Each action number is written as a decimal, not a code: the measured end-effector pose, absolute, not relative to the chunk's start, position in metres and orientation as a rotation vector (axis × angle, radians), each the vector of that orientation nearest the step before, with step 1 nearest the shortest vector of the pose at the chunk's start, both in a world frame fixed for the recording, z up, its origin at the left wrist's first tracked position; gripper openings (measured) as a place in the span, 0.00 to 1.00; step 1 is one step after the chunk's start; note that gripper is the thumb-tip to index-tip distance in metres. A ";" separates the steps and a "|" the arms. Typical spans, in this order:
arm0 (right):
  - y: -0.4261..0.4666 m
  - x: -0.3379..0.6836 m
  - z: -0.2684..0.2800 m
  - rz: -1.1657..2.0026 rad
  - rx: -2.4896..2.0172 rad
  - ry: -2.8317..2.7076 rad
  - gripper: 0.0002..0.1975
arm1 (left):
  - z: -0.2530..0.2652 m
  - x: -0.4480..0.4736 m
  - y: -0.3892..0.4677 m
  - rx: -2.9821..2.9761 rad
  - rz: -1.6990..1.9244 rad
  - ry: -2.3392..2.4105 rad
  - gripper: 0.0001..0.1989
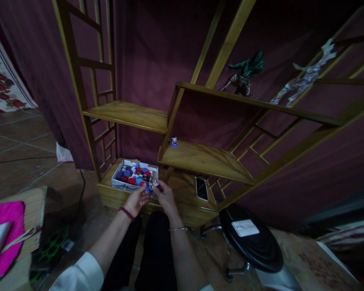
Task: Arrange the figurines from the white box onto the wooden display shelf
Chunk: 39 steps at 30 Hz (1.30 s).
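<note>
Just in front of the low shelf, my left hand (137, 199) and my right hand (166, 198) meet, fingers closed around a small figurine with a purple base (149, 188). The left fingers hold the purple base from the left, while the right fingers pinch the white upper part. Behind them stands a shallow cardboard box (121, 185) full of small figures and red, purple and blue round pieces. A similar small figurine on a purple base (174, 142) stands upright on the middle shelf (200, 157), near its left end.
A phone (202, 188) lies on the low board right of the box. Two statues, one dark green (245, 72) and one clear (306, 76), stand on the upper right shelf. A black wheeled stool (261, 250) is at lower right, a pink cloth (15, 214) at left.
</note>
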State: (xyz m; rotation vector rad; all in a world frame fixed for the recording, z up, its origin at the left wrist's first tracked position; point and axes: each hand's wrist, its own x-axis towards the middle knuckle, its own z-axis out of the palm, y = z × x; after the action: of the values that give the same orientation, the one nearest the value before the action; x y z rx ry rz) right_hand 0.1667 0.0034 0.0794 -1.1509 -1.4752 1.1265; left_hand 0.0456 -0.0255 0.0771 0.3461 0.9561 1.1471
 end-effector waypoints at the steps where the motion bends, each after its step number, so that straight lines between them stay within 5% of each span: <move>1: 0.004 0.167 0.079 1.129 -1.148 -1.478 0.15 | 0.077 0.046 -0.026 0.345 1.148 0.954 0.11; 39: 0.007 0.168 0.076 1.154 -1.122 -1.478 0.15 | 0.083 0.046 -0.028 0.372 1.189 0.950 0.09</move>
State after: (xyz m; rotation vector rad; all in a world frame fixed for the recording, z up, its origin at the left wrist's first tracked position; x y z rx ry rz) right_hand 0.1684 0.0071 0.0759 -1.1221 -1.4781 1.1541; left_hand 0.0460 -0.0283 0.0829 0.3718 0.9498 1.1890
